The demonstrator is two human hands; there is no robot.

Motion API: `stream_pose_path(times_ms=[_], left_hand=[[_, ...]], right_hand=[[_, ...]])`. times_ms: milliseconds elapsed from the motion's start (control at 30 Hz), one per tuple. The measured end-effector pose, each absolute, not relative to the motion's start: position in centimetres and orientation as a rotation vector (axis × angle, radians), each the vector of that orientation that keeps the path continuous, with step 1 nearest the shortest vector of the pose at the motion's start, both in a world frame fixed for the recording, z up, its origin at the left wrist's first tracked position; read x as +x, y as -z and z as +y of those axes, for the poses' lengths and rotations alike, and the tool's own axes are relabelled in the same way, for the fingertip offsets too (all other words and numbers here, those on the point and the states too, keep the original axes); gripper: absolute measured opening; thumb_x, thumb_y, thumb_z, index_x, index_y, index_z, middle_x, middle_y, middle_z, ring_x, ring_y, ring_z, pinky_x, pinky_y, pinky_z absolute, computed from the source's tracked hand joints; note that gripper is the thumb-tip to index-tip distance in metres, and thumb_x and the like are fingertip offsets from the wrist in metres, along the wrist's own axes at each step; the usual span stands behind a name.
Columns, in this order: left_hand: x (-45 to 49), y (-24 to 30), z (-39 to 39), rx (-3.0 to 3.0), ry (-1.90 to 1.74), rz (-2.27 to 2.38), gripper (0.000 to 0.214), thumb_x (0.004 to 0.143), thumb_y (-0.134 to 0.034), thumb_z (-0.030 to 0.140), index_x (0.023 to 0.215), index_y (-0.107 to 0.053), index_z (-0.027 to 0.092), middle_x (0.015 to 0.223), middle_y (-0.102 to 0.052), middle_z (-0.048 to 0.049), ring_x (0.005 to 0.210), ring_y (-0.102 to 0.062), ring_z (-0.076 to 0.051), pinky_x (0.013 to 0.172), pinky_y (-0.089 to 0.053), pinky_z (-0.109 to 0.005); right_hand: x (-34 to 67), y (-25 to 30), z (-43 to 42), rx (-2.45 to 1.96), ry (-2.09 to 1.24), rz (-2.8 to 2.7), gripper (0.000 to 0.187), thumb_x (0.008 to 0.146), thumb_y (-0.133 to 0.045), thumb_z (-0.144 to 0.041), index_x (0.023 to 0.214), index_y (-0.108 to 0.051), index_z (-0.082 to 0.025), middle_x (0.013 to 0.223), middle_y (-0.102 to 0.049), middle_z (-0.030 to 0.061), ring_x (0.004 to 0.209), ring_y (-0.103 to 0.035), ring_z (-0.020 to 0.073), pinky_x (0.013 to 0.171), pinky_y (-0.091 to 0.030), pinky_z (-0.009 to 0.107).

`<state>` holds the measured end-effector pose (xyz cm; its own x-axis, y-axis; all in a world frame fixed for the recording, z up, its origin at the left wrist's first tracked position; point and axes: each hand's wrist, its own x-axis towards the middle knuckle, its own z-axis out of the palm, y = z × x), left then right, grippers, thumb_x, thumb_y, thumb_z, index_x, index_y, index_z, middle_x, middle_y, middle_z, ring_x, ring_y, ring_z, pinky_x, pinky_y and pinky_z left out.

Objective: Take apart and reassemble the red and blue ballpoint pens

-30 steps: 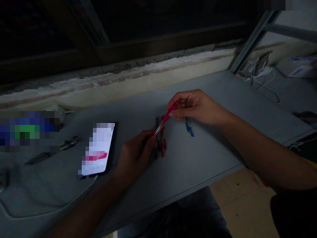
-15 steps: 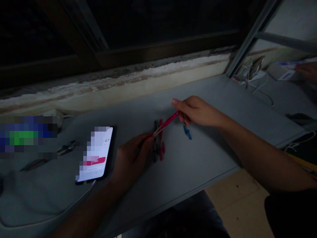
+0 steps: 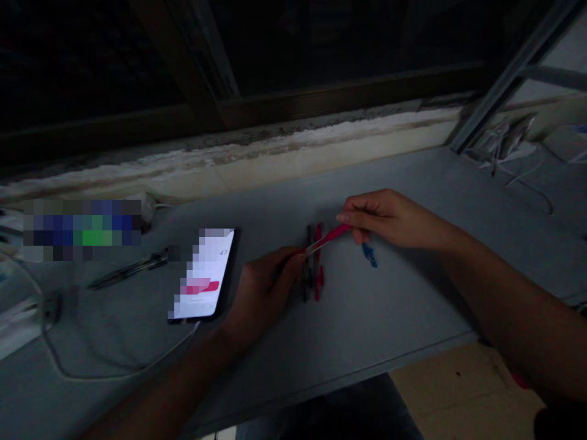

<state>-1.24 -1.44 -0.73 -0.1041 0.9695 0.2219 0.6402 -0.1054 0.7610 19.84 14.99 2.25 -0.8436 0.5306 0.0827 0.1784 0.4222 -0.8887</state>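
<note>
A red pen (image 3: 326, 238) is held between both hands above the grey table (image 3: 389, 305). My right hand (image 3: 389, 217) pinches its upper end. My left hand (image 3: 266, 287) is closed around its tip end; what its fingers grip there is hard to see in the dim light. Under the pen lie a dark pen and a red pen (image 3: 312, 269) side by side. A blue pen (image 3: 369, 253) pokes out below my right hand.
A lit phone (image 3: 204, 275) lies left of my left hand, with a white cable (image 3: 105, 366) curving below it. Dark pens (image 3: 128, 269) lie further left. Cables and papers (image 3: 504, 143) sit at the far right. The table's front edge runs below my arms.
The view has shifted, so everything sits further right in the picture. Both hands keep hold of the red pen; its angle has flattened slightly.
</note>
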Motion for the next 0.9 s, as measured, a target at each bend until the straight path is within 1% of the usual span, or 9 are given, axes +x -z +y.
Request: stream_pose_path(times_ms=[100,167,300,367,467,633,733,800,900], left_hand=[[-1.2,0.8,-1.4,1.784,-1.099,1.769,0.026,0.101,-0.055,0.030,0.108,-0.076,0.017,0.070,-0.071,-0.0004,0.061,-0.064,-0.013,0.058,-0.049,-0.024],[-1.1,0.8,-1.4,1.775,-1.098,1.776,0.025,0.101,-0.055,0.029,0.107,-0.077,0.017,0.070,-0.071,-0.0001,0.061,-0.064,-0.013,0.058,-0.049,-0.023],[-1.1,0.7,-1.4,1.724,-1.084,1.772,0.029,0.103,-0.051,0.031,0.099,-0.076,0.017,0.068,-0.069,0.0000,0.059,-0.063,-0.013,0.055,-0.048,-0.023],[-1.2,0.7,-1.6,1.771,-1.083,1.774,0.028,0.103,-0.052,0.031,0.103,-0.076,0.016,0.070,-0.070,-0.0008,0.061,-0.064,-0.014,0.058,-0.050,-0.025],[-1.4,0.8,-1.9,1.972,-1.098,1.788,0.025,0.103,-0.055,0.028,0.111,-0.076,0.017,0.079,-0.074,-0.0033,0.069,-0.067,-0.016,0.069,-0.053,-0.029],[-1.3,0.8,-2.4,2.265,-1.116,1.774,0.024,0.102,-0.060,0.030,0.113,-0.076,0.016,0.078,-0.072,-0.0040,0.071,-0.064,-0.016,0.074,-0.051,-0.033],[-0.8,0.4,-2.5,2.026,-1.181,1.578,0.030,0.104,-0.055,0.035,0.111,-0.075,0.013,0.077,-0.072,-0.0051,0.068,-0.063,-0.015,0.068,-0.052,-0.030],[-0.5,0.3,-2.4,1.713,-1.198,1.399,0.041,0.109,-0.041,0.037,0.112,-0.072,0.012,0.075,-0.071,-0.0050,0.066,-0.065,-0.014,0.063,-0.052,-0.027],[-0.3,0.2,-2.1,1.535,-1.072,1.343,0.035,0.104,-0.051,0.041,0.107,-0.073,0.013,0.069,-0.067,-0.0015,0.064,-0.063,-0.013,0.062,-0.051,-0.024]], right_hand=[[19.8,-2.0,15.1,-0.696,-1.375,-2.398,0.052,0.100,-0.055,-0.056,0.065,-0.056,-0.018,0.052,-0.056,-0.0031,0.049,-0.050,0.0087,0.056,-0.040,0.024],[19.9,-2.0,15.1,-0.697,-1.450,-2.390,0.049,0.100,-0.054,-0.057,0.070,-0.059,-0.018,0.055,-0.059,-0.0023,0.050,-0.052,0.0094,0.054,-0.040,0.024],[19.9,-2.6,14.6,-0.602,-1.519,-2.371,0.037,0.093,-0.067,-0.053,0.081,-0.066,-0.018,0.067,-0.066,-0.0009,0.057,-0.057,0.0101,0.054,-0.041,0.023],[19.9,-2.9,14.5,-0.604,-1.529,-2.363,0.043,0.094,-0.065,-0.055,0.071,-0.064,-0.018,0.058,-0.062,-0.0017,0.052,-0.054,0.0097,0.052,-0.040,0.024],[19.8,-2.7,14.3,-0.695,-1.580,-2.337,0.061,0.097,-0.057,-0.061,0.053,-0.054,-0.020,0.041,-0.049,-0.0027,0.040,-0.042,0.0085,0.047,-0.034,0.026],[19.5,-2.1,14.2,-0.780,-1.709,-2.157,0.067,0.095,-0.058,-0.065,0.047,-0.047,-0.021,0.034,-0.040,-0.0040,0.036,-0.032,0.0077,0.044,-0.027,0.028],[19.1,-1.9,14.0,-0.735,-1.666,-2.094,0.065,0.095,-0.059,-0.064,0.049,-0.047,-0.020,0.036,-0.040,-0.0051,0.038,-0.032,0.0073,0.045,-0.027,0.028],[18.8,-1.9,13.9,-0.663,-1.618,-2.061,0.062,0.093,-0.062,-0.064,0.051,-0.047,-0.020,0.040,-0.043,-0.0055,0.040,-0.035,0.0074,0.047,-0.029,0.027],[18.4,-2.0,13.8,-0.577,-1.561,-2.016,0.059,0.094,-0.063,-0.060,0.055,-0.048,-0.019,0.043,-0.043,-0.0066,0.044,-0.036,0.0070,0.050,-0.031,0.025]])
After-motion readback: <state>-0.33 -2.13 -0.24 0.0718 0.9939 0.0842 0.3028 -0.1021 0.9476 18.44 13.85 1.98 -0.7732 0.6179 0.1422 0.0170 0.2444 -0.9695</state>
